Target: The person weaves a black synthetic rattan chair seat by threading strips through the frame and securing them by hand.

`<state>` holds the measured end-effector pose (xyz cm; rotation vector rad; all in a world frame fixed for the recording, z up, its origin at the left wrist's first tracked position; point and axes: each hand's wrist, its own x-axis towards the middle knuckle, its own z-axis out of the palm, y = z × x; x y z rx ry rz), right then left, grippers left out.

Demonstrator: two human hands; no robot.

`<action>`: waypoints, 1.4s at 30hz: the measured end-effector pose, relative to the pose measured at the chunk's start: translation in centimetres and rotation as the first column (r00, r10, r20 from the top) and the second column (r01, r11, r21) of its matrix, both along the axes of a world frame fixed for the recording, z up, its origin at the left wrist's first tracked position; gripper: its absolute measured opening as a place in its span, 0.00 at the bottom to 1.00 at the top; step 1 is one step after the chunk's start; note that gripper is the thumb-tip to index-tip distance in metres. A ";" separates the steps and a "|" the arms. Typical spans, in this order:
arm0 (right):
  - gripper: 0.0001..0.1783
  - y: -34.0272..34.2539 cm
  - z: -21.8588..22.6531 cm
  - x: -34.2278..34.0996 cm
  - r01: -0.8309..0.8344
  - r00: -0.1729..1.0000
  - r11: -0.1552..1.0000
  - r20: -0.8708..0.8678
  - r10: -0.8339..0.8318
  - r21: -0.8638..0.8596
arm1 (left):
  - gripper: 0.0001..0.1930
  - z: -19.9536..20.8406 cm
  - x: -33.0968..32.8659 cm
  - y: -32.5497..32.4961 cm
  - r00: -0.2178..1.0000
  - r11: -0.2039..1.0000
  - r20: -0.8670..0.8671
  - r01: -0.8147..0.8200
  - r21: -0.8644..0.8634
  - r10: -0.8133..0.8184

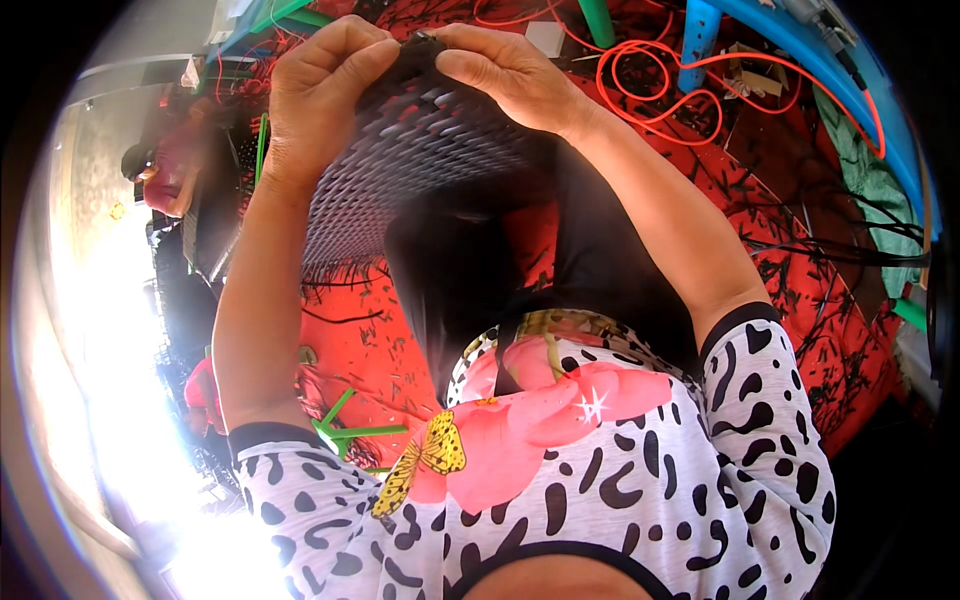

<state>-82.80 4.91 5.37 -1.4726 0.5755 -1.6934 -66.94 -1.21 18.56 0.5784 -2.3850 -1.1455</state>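
A dark woven piece of flat black strips (375, 165) rests across my knees, its weave running down toward my left leg, where loose strip ends fringe the edge. At its far top edge my left hand (325, 95) is closed, thumb and bent fingers pinching the dark rim. Close beside it, my right hand (510, 80) also pinches the rim with thumb and forefinger. A small dark bit of strip shows between the two hands. The exact strip under each fingertip is hidden.
Black strip scraps litter the red floor (385, 330). An orange cord (655, 120) coils at the far right, near a blue table or stool leg (697, 45). Black strips (835, 250) lie by a green cloth (875, 180). Another person (172, 170) sits at the left.
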 end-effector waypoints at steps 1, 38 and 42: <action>0.20 -0.1 -0.1 0.2 -0.003 1.000 1.000 -0.001 0.003 0.002 | 0.04 0.0 0.1 -0.2 1.000 1.000 -0.001 -0.003 0.002 0.003; 0.05 5.4 4.4 4.1 -0.328 0.646 0.887 0.763 -0.040 0.325 | 0.06 1.1 1.8 5.9 0.909 0.869 0.200 -0.256 -0.423 0.365; 0.03 5.8 2.7 2.6 -0.404 0.608 0.892 0.788 0.097 0.201 | 0.07 0.7 4.1 6.2 0.926 0.608 0.209 -0.027 -0.794 0.314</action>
